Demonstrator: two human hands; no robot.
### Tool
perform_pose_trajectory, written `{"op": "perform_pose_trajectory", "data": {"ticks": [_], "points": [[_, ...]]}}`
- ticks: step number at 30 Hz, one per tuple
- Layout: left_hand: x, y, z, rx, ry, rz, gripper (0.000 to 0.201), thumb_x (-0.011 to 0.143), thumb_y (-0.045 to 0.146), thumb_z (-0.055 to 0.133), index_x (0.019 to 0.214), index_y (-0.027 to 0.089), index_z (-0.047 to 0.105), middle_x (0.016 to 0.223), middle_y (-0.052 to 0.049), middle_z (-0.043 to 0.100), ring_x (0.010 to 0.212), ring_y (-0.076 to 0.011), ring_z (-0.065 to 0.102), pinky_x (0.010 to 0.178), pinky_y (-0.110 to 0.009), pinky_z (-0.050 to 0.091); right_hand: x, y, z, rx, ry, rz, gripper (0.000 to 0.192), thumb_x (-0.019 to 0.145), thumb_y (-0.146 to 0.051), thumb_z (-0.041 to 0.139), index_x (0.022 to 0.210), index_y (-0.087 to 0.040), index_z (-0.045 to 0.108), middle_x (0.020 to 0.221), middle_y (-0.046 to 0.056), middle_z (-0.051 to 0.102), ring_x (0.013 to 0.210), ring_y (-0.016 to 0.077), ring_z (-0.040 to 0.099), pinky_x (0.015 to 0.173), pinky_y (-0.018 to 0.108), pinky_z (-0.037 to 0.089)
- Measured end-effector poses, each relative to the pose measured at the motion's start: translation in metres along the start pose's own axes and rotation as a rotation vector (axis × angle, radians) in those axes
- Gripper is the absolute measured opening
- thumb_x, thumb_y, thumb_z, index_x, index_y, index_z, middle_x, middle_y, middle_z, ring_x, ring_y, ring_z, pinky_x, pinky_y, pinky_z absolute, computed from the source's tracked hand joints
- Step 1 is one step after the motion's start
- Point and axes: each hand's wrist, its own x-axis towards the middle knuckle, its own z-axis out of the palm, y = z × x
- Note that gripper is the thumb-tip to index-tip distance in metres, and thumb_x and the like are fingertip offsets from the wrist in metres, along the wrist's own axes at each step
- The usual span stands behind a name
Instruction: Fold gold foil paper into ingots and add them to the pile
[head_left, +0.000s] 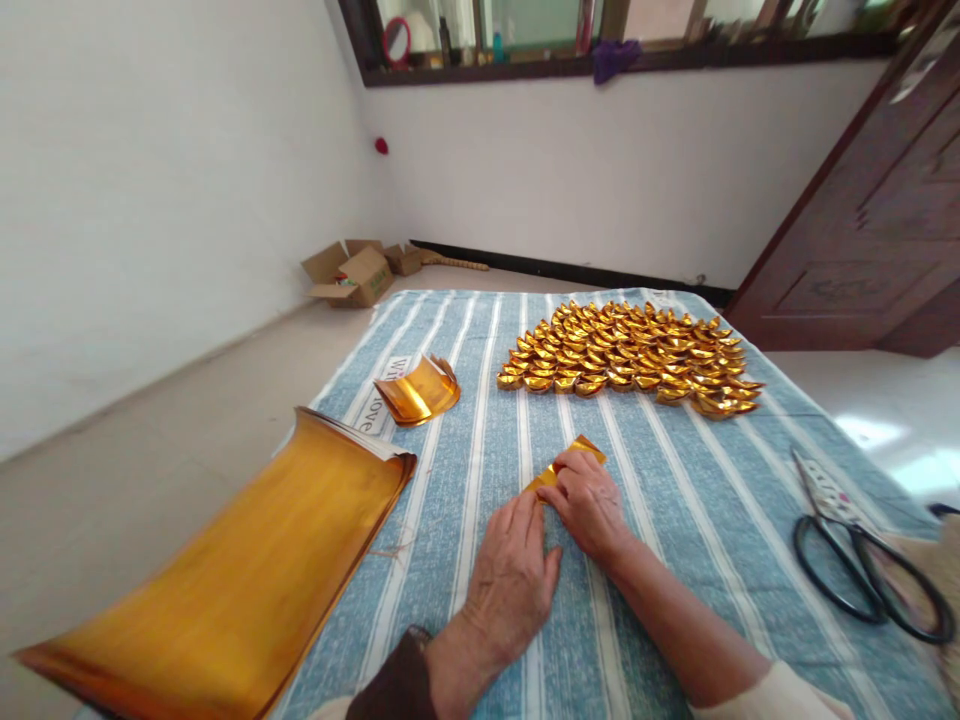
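Note:
A folded strip of gold foil paper lies slantwise on the striped tablecloth in the middle of the head view. My right hand has its fingers bent and closed on the strip, covering its middle. At the near end of the strip, my left hand lies with its fingers stretched forward, fingertips touching the paper and the thumb held apart. Beyond both hands stand rows of folded gold paper ingots. A large stack of gold foil sheets is to the left, with a smaller curled stack behind it.
Black-handled scissors lie at the right side of the blue and white striped tablecloth. Open cardboard boxes sit on the floor beyond the far left corner. A dark wooden door stands at the right, and a window ledge runs along the wall.

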Motion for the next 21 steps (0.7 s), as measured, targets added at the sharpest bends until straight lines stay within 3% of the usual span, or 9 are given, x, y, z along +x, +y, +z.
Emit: {"op": "perform_pose_trajectory", "data": {"ticks": [11,17,21], "points": [[0.006,0.003,-0.011,0.007,-0.084,-0.033,0.045,0.084,0.023,0.057,0.126,0.008,0.049,0.128,-0.019,0.055,0.121,-0.0330,0.049,0.102,-0.052,0.043,-0.001,0.003,0.006,-0.058,0.018,-0.045,0.020,0.085,-0.023,0.066,0.067,-0.020,0.061,0.085,0.007,0.064,0.088,0.0225,0.055,0.076,0.034,0.044],[0.007,0.004,-0.014,0.026,-0.090,-0.040,0.040,0.086,0.024,0.055,0.124,0.014,0.050,0.126,-0.015,0.057,0.118,-0.0305,0.052,0.099,-0.050,0.044,-0.004,0.000,0.005,-0.123,0.019,-0.076,0.018,0.088,-0.022,0.061,0.070,-0.019,0.060,0.083,0.007,0.062,0.085,0.0219,0.053,0.073,0.033,0.041],[0.007,0.005,-0.015,0.039,-0.093,-0.048,0.041,0.085,0.025,0.058,0.123,0.012,0.052,0.123,-0.015,0.058,0.116,-0.0302,0.052,0.099,-0.048,0.045,-0.005,-0.002,0.000,-0.128,-0.014,-0.097,0.015,0.088,-0.021,0.061,0.074,-0.018,0.059,0.081,0.005,0.060,0.082,0.0209,0.052,0.072,0.032,0.039]]}}
